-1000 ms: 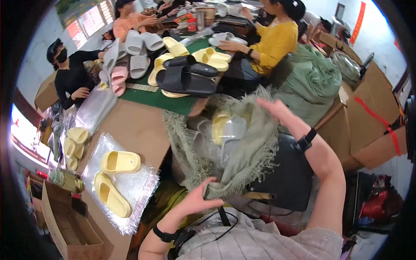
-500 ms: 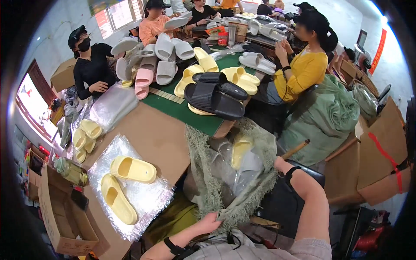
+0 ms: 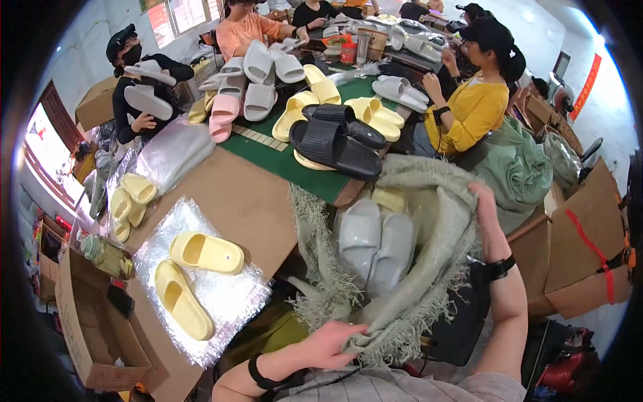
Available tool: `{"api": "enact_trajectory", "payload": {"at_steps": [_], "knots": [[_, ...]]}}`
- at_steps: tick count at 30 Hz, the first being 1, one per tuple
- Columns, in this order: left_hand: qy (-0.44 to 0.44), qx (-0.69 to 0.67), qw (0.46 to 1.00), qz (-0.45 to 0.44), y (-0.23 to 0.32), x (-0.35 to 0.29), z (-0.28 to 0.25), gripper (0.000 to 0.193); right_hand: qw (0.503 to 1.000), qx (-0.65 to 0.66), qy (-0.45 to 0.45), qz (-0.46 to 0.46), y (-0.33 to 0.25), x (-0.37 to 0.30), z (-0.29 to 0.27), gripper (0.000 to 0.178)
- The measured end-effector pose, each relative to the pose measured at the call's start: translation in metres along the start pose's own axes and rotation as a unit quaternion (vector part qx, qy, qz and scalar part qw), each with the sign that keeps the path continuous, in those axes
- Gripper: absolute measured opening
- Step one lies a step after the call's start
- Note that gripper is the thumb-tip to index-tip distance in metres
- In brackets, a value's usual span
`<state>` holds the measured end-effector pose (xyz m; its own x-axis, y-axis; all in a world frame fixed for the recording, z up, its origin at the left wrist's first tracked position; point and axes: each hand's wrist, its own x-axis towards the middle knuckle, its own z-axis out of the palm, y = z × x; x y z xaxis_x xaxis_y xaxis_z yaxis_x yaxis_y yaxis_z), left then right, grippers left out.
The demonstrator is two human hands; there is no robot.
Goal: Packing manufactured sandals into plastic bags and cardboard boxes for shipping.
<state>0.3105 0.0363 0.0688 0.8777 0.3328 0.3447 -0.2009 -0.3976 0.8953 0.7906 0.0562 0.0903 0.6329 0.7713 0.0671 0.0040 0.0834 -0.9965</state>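
A pale green woven sack with a frayed rim hangs wide-mouthed at the table's front edge. My left hand is closed on the near side of its rim, while my right hand grips the rim at the right. Inside the sack lies a pair of grey slippers in clear plastic, with part of a yellow slipper behind them. On the table to my left, two yellow slippers rest on a stack of clear plastic bags.
Black slippers and more yellow ones sit on the green mat. A grey and pink slipper pile stands farther back. An open cardboard box is at left; other cartons are at right. Several people work around the tables.
My right hand has moved up and right, spreading the sack's mouth, so the grey slippers inside show more fully. At far left a person now holds up a pair of slippers.
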Motion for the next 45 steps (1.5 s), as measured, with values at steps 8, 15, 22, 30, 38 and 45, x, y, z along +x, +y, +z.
{"api": "enact_trajectory", "payload": {"at_steps": [8,15,22,30,38,45], "knots": [[-0.094,0.236,0.914,-0.317,-0.047,-0.015,0.013,0.113,0.98,-0.076,-0.014,0.184,0.073,-0.018,0.011,0.017],[-0.181,0.363,0.838,-0.366,-0.126,-0.05,0.009,0.081,0.942,-0.205,-0.06,0.259,0.13,0.04,0.047,0.049],[-0.243,0.441,0.855,-0.121,-0.147,-0.03,0.029,0.045,0.769,-0.602,-0.011,0.215,0.184,0.06,0.11,0.127],[-0.297,0.251,0.782,-0.487,-0.239,-0.027,0.03,0.089,0.777,-0.589,-0.091,0.202,0.267,0.077,0.092,0.033],[-0.094,0.249,0.823,-0.502,-0.212,-0.039,0.013,0.03,0.944,-0.251,0.029,0.21,0.201,0.084,0.053,0.053],[0.201,0.153,0.895,-0.367,-0.142,-0.055,-0.028,0.035,0.956,0.271,0.005,0.113,0.045,0.11,0.093,0.04]]}}
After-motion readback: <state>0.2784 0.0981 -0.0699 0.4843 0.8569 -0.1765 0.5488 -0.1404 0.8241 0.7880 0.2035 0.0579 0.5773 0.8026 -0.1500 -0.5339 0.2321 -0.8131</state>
